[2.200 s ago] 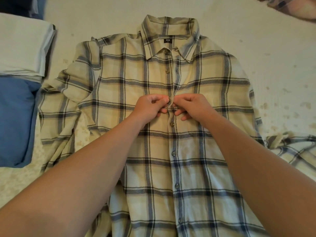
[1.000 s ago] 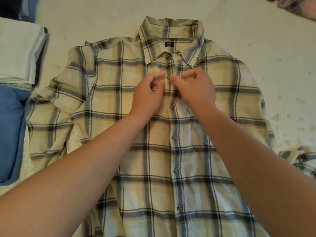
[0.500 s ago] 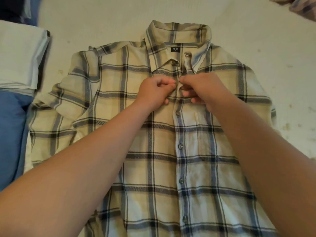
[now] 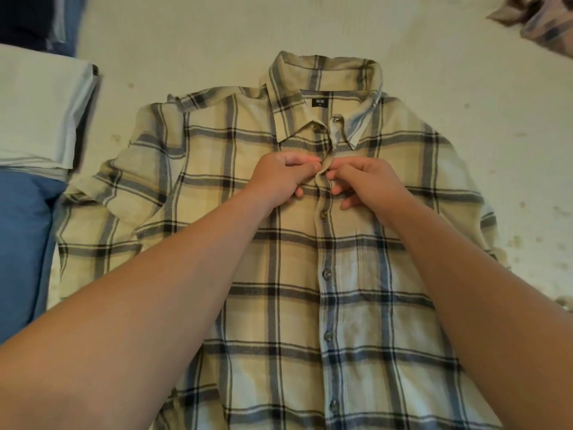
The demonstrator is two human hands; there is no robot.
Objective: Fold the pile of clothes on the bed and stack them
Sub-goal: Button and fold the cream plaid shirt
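I see a cream plaid shirt [image 4: 279,243] lying face up and spread flat on the bed [image 4: 198,35], collar at the far end, hem running out of view at the near edge. A small black label [image 4: 319,102] sits inside the collar [image 4: 322,79]; it carries white marks, but these are too small to read. Both hands meet at the button strip just below the collar. My left hand [image 4: 279,178] has its fingers curled and pinches the strip's edge from the left. My right hand [image 4: 366,181] pinches the same raised fold of cloth from the right, thumb and forefinger closed on it, the other fingers loosely bent against the shirt. Four buttons [image 4: 327,274] below the hands are fastened; the collar button stands undone, with the right collar point turned up. Both forearms cross the lower shirt and hide part of it.

At the left edge a folded white cloth [image 4: 37,110] lies on top of a folded blue cloth [image 4: 21,243]; the shirt's sleeve lies just beside both. A crumpled plaid garment [image 4: 539,23] lies at the far right corner, well apart from the shirt.
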